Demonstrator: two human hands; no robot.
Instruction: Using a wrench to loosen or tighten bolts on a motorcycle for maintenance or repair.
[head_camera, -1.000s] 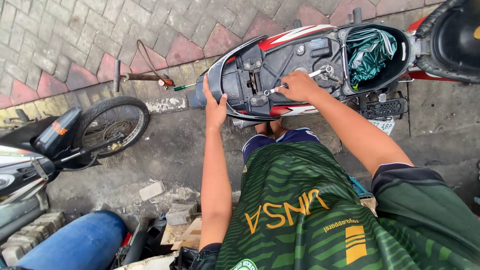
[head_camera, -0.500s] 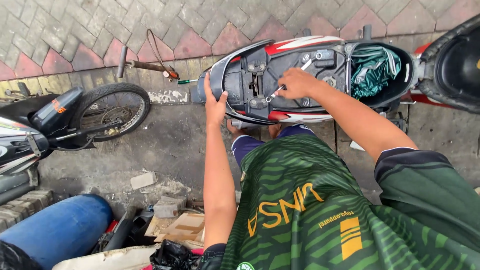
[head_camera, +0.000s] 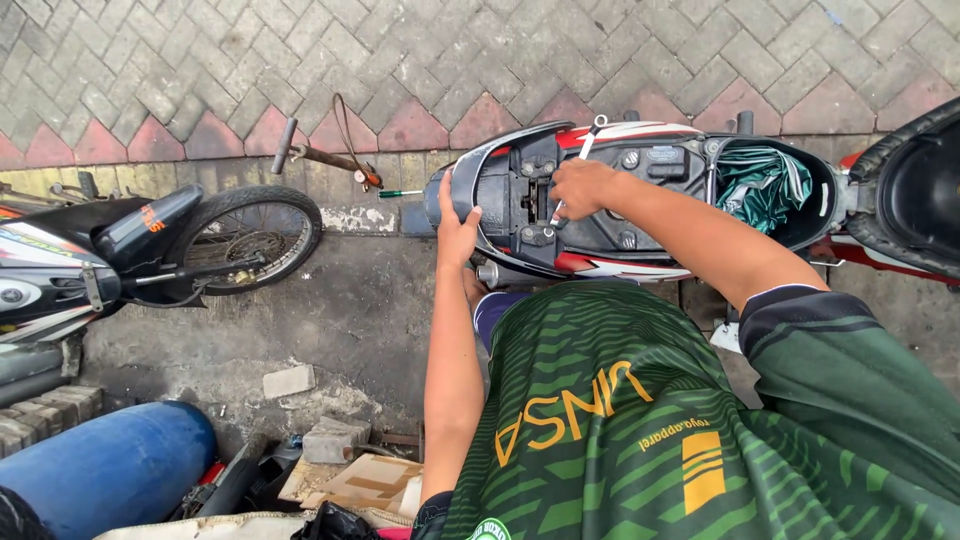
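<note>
Right hand (head_camera: 580, 187) closed in a fist around a slim silver wrench (head_camera: 577, 165), handle tip poking up past the knuckles toward the paving, working end down inside the scooter's open frame (head_camera: 535, 215). Left hand (head_camera: 457, 222) spread flat, fingers pointing away, pressed against the curved tail panel of the scooter (head_camera: 610, 262) at its rear end. Both forearms reaching forward from a green striped jersey (head_camera: 620, 420) filling the lower right.

Scooter lying across the top of the view, seat raised, red and white side panels showing, dark inner parts exposed. Just to the right of the fist, the under-seat storage tub (head_camera: 818, 205) holding crumpled green fabric (head_camera: 760, 180).

Left of the scooter's tail, a green-handled screwdriver (head_camera: 400, 193) on the kerb, and beyond it a rusty hand tool with a looped cable (head_camera: 330, 155) on the brick paving (head_camera: 200, 60). Further left, a second motorbike's spoked wheel (head_camera: 245, 238). Bottom left, a blue cylinder (head_camera: 110, 465), loose brick pieces (head_camera: 290, 380) and flattened cardboard (head_camera: 365, 482).
</note>
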